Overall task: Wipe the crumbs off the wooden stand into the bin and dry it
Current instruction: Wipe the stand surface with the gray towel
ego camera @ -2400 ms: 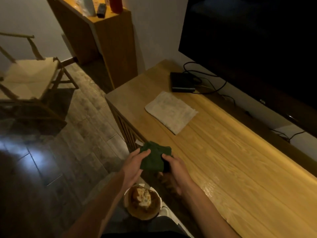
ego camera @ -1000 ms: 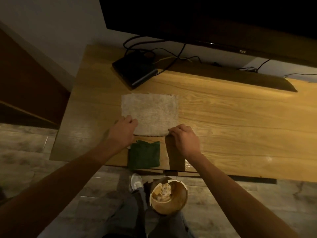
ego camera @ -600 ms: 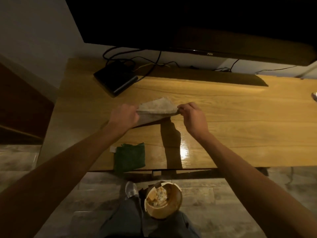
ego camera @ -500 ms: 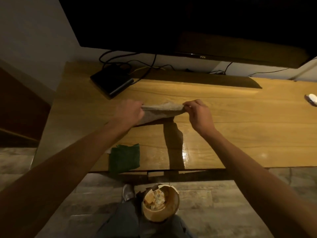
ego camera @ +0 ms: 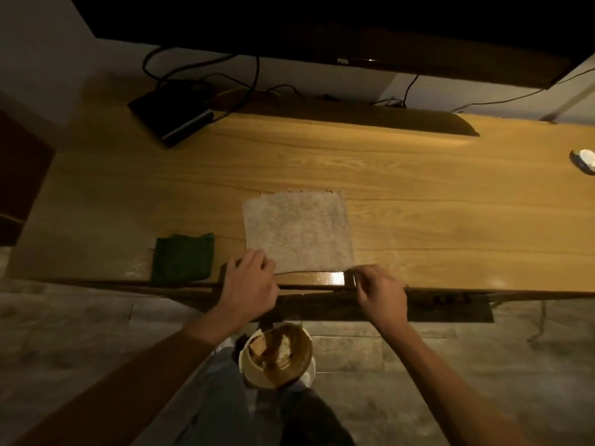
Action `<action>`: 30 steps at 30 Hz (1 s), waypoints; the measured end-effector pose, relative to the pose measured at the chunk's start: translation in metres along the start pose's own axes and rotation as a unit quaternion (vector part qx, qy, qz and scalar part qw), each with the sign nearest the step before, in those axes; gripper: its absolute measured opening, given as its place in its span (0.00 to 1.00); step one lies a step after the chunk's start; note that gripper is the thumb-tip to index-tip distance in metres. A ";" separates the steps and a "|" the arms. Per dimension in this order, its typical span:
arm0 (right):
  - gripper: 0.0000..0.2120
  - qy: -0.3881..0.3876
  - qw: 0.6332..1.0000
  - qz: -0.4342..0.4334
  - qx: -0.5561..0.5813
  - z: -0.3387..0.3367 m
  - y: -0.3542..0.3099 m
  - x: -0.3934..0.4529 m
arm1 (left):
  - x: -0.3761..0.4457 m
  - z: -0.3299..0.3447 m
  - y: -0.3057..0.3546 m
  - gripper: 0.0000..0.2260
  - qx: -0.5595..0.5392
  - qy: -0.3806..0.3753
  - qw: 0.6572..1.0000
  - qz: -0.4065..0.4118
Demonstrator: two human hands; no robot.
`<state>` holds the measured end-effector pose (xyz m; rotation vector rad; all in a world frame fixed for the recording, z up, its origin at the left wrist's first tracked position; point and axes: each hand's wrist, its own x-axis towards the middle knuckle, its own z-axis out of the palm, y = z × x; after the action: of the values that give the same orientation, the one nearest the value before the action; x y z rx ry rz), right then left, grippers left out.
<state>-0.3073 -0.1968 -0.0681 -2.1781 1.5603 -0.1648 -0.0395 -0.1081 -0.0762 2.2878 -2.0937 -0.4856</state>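
Green cloth (ego camera: 183, 257): folded, flat at the near edge of the wooden stand (ego camera: 434, 201), left of the pale towel.
Left hand (ego camera: 249, 289): fingers curled onto the near left corner of the towel.
Pale towel (ego camera: 297, 231): spread flat mid-stand.
Bin (ego camera: 277, 357): on the floor below, scraps inside.
Right hand (ego camera: 380, 292): fingers pinching at the towel's near right corner.
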 end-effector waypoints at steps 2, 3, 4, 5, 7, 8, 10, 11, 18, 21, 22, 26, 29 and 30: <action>0.11 0.036 0.999 -0.028 0.005 0.006 -0.007 0.014 | 0.010 -0.001 0.004 0.13 -0.042 0.058 0.997 -0.004; 0.13 0.051 0.997 -0.050 0.012 0.009 -0.014 0.027 | 0.020 -0.003 0.006 0.12 -0.074 0.088 0.993 -0.007; 0.16 0.064 0.995 -0.074 0.021 0.013 -0.024 0.043 | 0.034 -0.003 0.007 0.12 -0.100 0.112 0.989 -0.016; 0.19 0.069 0.993 -0.094 0.025 0.017 -0.034 0.061 | 0.048 -0.003 0.008 0.14 -0.118 0.126 0.985 -0.030; 0.22 0.046 0.991 -0.122 0.009 0.032 -0.055 0.097 | 0.077 0.005 0.010 0.21 -0.133 0.124 0.981 -0.069; 0.23 0.020 0.992 -0.127 -0.008 0.043 -0.062 0.110 | 0.087 0.012 0.011 0.23 -0.128 0.108 0.982 -0.091; 0.26 -0.021 0.991 -0.120 -0.060 0.066 -0.065 0.122 | 0.099 0.030 0.013 0.26 -0.081 0.087 0.985 -0.125; 0.27 -0.021 0.990 -0.116 -0.083 0.076 -0.062 0.120 | 0.098 0.039 0.015 0.26 -0.062 0.088 0.985 -0.137; 0.28 0.024 0.990 -0.093 -0.102 0.091 -0.044 0.076 | 0.060 0.061 0.039 0.25 -0.076 0.121 0.979 -0.144; 0.28 0.018 0.990 -0.078 -0.116 0.091 -0.049 0.081 | 0.065 0.055 0.040 0.25 -0.024 0.069 0.988 -0.138; 0.28 0.018 0.990 -0.076 -0.118 0.091 -0.050 0.083 | 0.069 0.053 0.040 0.25 -0.014 0.058 0.989 -0.135; 0.27 0.016 0.990 -0.070 -0.122 0.092 -0.051 0.084 | 0.076 0.051 0.039 0.27 -0.018 0.048 0.989 -0.140; 0.27 0.015 0.990 -0.063 -0.123 0.091 -0.054 0.093 | 0.088 0.046 0.036 0.28 -0.013 0.043 0.990 -0.132; 0.27 0.016 0.991 -0.055 -0.123 0.089 -0.056 0.098 | 0.094 0.043 0.035 0.27 -0.014 0.046 0.991 -0.126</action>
<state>-0.1927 -0.2468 -0.1396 -2.4658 1.5486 -0.0438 -0.0769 -0.1947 -0.1307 2.5187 -1.7539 -0.4003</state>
